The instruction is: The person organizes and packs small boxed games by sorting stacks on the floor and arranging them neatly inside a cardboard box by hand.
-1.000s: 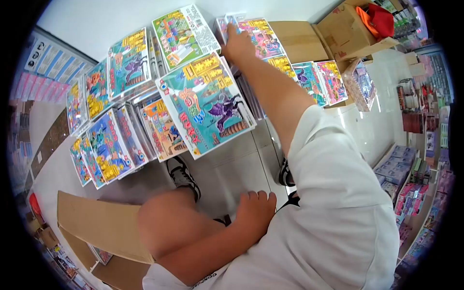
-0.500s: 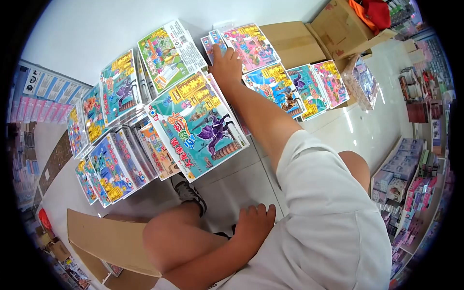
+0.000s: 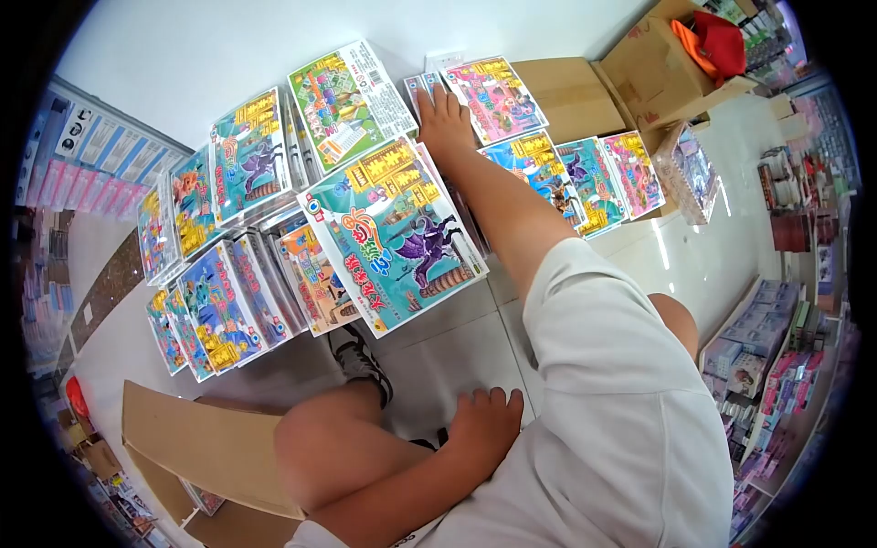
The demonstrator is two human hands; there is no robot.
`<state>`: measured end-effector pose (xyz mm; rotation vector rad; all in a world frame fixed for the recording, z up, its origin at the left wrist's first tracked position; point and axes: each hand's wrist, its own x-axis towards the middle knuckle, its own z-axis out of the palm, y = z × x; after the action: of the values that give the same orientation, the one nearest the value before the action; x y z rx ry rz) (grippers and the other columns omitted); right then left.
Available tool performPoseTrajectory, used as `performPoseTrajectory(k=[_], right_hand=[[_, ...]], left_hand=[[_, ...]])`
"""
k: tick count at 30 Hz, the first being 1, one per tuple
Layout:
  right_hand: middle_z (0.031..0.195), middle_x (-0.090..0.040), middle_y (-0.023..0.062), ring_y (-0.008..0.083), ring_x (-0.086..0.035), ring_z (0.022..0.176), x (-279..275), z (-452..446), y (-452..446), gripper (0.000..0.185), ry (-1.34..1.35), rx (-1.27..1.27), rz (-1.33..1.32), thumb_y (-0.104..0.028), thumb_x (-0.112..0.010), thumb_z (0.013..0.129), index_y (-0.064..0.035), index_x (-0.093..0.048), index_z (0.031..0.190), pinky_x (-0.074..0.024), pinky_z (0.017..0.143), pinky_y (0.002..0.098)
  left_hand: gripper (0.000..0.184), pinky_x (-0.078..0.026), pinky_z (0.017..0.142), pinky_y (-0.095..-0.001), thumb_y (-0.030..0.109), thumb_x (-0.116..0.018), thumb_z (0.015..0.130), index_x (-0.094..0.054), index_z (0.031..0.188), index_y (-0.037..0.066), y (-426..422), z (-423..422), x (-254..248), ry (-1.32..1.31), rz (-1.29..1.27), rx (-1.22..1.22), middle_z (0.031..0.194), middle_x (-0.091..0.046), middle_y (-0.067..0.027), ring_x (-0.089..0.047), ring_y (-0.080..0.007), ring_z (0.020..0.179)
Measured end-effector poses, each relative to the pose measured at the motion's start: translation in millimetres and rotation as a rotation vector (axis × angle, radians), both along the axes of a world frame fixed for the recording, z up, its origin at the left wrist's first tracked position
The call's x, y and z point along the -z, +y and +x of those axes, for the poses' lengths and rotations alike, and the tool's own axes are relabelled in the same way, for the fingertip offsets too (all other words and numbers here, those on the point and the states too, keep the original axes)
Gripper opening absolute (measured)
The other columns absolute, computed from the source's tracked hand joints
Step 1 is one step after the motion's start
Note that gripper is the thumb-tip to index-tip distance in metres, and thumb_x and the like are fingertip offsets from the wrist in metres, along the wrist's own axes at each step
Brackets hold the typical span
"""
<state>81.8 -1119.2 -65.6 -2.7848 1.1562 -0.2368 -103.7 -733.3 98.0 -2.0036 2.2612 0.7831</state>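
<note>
My right hand (image 3: 448,126) reaches forward, its fingers spread over the upright edges of narrow blue boxes (image 3: 418,89), beside a pink game box (image 3: 494,96). Its fingertips touch there; the underside of the hand is hidden. Just left of that forearm, a large teal game box with a purple dragon (image 3: 395,239) leans in front of the stacks. Behind it lies a green game box (image 3: 343,105). My left hand (image 3: 487,423) hangs empty near my bent knee, fingers loosely bent and slightly apart, low over the tiled floor (image 3: 457,352).
Several more game boxes (image 3: 217,297) stand in rows on the left, against a white wall (image 3: 219,55). An opened carton (image 3: 196,447) sits at lower left, another carton (image 3: 650,68) at upper right. A wrapped package (image 3: 687,172) and stocked shelves (image 3: 754,338) are at the right.
The view has shifted, moving the boxes slightly right in the picture. My right hand stays at the narrow blue boxes, with more of its fingers now showing. My left hand is nearly unchanged.
</note>
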Motion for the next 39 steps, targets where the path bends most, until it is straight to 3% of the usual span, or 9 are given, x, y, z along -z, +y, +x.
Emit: performPoseTrajectory(k=[6,14,20,24,28,30,34,36,39], right_hand=[[0.172,-0.023,0.0186,0.0374,-0.016,0.161,11,-15,6,0.079,0.214,-0.075,-0.114,-0.058,-0.047,0.103,-0.0147,-0.027,0.166,-0.0102,0.127,0.0620],[0.162,-0.042,0.0171,0.0379,-0.036,0.151,-90,-107,19,0.065,0.013,-0.234,0.082,-0.031,-0.064,0.095,-0.0123,-0.045,0.155,-0.0288,0.122,0.0596],[0.152,-0.054,0.0196,0.0389,-0.047,0.142,-137,-239,28,0.068,0.041,-0.304,0.206,-0.031,-0.070,0.090,-0.0090,-0.051,0.151,-0.0356,0.119,0.0525],[0.143,-0.061,0.0234,0.0387,-0.055,0.135,-212,-309,67,0.061,0.083,-0.253,0.452,-0.037,-0.073,0.094,-0.0031,-0.060,0.143,-0.0410,0.116,0.0452],[0.126,-0.068,0.0158,0.0290,-0.064,0.120,-147,-421,-6,0.048,0.047,-0.217,0.559,-0.017,-0.067,0.096,0.0027,-0.059,0.139,-0.0491,0.104,0.0402],[0.131,-0.067,0.0153,0.0280,-0.064,0.118,-176,-429,36,0.053,0.058,-0.048,0.678,-0.028,-0.064,0.096,0.0008,-0.060,0.141,-0.0496,0.102,0.0415],[0.129,-0.069,0.0111,0.0303,-0.065,0.115,-169,-453,27,0.067,-0.153,0.282,1.105,-0.047,-0.063,0.098,-0.0120,-0.050,0.154,-0.0495,0.095,0.0486],[0.124,-0.070,0.0077,0.0260,-0.067,0.104,-156,-463,9,0.065,-0.336,0.315,1.115,-0.052,-0.063,0.099,-0.0138,-0.053,0.150,-0.0527,0.083,0.0475],[0.118,-0.071,0.0047,0.0221,-0.066,0.099,-141,-473,-21,0.057,-0.119,0.357,0.877,-0.046,-0.064,0.098,-0.0128,-0.057,0.143,-0.0527,0.073,0.0451]], left_hand=[[0.060,-0.048,0.070,-0.0397,0.022,-0.078,0.078,-0.060,0.134,0.009,6,-6,7,-0.018,0.036,0.040,0.098,-0.061,-0.0047,-0.064,-0.0219,0.086],[0.044,-0.047,0.078,-0.0443,0.044,-0.074,0.088,-0.063,0.115,0.011,-6,-6,4,0.104,0.175,-0.118,0.106,-0.066,-0.0090,-0.066,-0.0275,0.098],[0.055,-0.049,0.097,-0.0546,0.036,-0.070,0.094,-0.055,0.137,0.006,-1,9,-36,0.301,0.186,-0.141,0.125,-0.064,-0.0187,-0.063,-0.0377,0.118],[0.057,-0.047,0.101,-0.0527,0.031,-0.071,0.093,-0.054,0.142,0.007,47,28,-76,0.422,-0.194,-0.214,0.132,-0.063,-0.0167,-0.062,-0.0370,0.119],[0.041,-0.047,0.103,-0.0496,0.027,-0.072,0.095,-0.065,0.129,0.006,161,65,-118,0.409,-0.708,-0.474,0.121,-0.069,-0.0127,-0.064,-0.0377,0.115],[0.028,-0.050,0.100,-0.0450,0.022,-0.071,0.095,-0.072,0.118,0.006,246,81,-131,0.311,-0.873,-0.796,0.112,-0.072,-0.0119,-0.067,-0.0331,0.109],[0.029,-0.053,0.092,-0.0297,0.013,-0.068,0.098,-0.066,0.125,0.001,424,121,-64,0.490,-0.978,-1.656,0.110,-0.072,-0.0063,-0.065,-0.0119,0.103],[0.047,-0.054,0.096,-0.0364,0.031,-0.072,0.095,-0.064,0.130,0.001,526,134,7,0.120,-0.601,-2.030,0.117,-0.073,-0.0163,-0.069,-0.0239,0.109],[0.075,-0.050,0.106,-0.0448,0.051,-0.075,0.087,-0.060,0.136,-0.004,640,114,136,0.024,0.119,-2.101,0.127,-0.069,-0.0236,-0.066,-0.0374,0.121]])
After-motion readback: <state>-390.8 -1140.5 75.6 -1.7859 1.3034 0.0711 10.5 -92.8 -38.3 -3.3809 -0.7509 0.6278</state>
